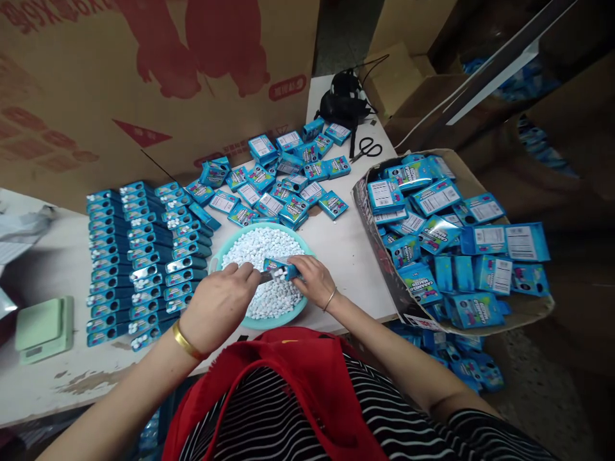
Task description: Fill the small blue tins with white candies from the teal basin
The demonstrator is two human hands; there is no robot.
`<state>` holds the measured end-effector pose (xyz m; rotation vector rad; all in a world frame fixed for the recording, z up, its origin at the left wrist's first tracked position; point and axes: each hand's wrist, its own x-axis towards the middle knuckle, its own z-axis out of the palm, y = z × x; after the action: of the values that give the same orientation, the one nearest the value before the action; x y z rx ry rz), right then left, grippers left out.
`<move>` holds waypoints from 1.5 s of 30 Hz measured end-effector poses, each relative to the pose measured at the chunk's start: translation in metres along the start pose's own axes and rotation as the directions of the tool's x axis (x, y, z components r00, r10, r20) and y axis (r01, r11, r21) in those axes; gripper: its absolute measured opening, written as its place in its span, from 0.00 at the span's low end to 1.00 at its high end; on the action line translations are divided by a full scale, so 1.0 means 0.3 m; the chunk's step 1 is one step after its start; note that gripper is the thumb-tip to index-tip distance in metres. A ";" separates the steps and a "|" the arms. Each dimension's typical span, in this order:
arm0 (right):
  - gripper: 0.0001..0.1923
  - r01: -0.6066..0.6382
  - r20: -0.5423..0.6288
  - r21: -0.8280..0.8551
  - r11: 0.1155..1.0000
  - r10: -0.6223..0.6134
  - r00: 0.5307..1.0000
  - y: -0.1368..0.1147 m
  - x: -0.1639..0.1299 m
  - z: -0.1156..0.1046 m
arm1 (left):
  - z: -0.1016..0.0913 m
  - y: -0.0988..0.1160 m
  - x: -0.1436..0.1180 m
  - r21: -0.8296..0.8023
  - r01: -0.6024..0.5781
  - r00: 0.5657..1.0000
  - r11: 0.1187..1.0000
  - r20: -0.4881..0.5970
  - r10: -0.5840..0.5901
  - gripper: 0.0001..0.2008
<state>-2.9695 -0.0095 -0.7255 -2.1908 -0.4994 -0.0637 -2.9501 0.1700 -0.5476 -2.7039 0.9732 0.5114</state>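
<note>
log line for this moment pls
left hand: on small box's open end | right hand: grips small box | under: bowl of white pellets | left: filled rows

box labels [436, 198] too small to read, left fingers [250, 274] partly hidden

open blue box [282, 267] over candy bowl [225, 246]

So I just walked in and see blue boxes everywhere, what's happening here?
A person holds one small blue box in both hands, left hand and right hand, over a teal bowl of white candies. Filled boxes lie in rows at left; a loose pile sits behind, and a carton of flat packs stands at right.
</note>
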 end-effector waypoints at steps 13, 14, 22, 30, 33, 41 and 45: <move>0.19 -0.052 -0.148 0.121 0.991 0.070 0.987 0.071 -0.037 -0.016 | 0.505 -0.146 -0.127 -0.316 0.381 0.924 0.869 0.154 -0.350 0.13; 0.19 -0.067 -0.146 0.128 0.990 0.085 0.986 0.074 -0.040 -0.020 | 0.558 -0.125 -0.099 -0.365 0.387 0.922 0.847 0.151 -0.357 0.12; 0.17 -0.192 -0.144 0.193 0.962 0.221 0.965 0.066 -0.048 -0.029 | 0.707 -0.048 0.065 -0.589 0.323 0.926 0.740 0.036 -0.376 0.13; 0.16 -0.153 -0.139 0.037 0.988 0.156 0.978 0.085 -0.059 -0.059 | 0.565 -0.112 -0.036 -0.775 0.066 0.946 0.628 -0.151 -0.286 0.12; 0.17 -0.093 -0.129 -0.040 0.995 0.087 0.988 0.081 -0.051 -0.058 | 0.437 -0.120 -0.048 -0.744 0.009 0.955 0.668 -0.191 -0.226 0.12; 0.20 0.016 -0.101 -0.043 0.999 -0.020 0.995 0.019 -0.021 -0.010 | 0.145 -0.101 -0.017 -0.408 0.002 0.999 0.913 -0.042 -0.021 0.12; 0.19 0.035 -0.104 -0.018 0.999 -0.037 0.994 0.008 -0.022 0.007 | 0.024 -0.056 -0.001 -0.185 0.067 0.995 0.980 0.091 -0.051 0.10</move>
<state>-2.9750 -0.0111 -0.7301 -2.1815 -0.4810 -0.2011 -2.9414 0.1852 -0.5524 -2.8389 0.8586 0.7355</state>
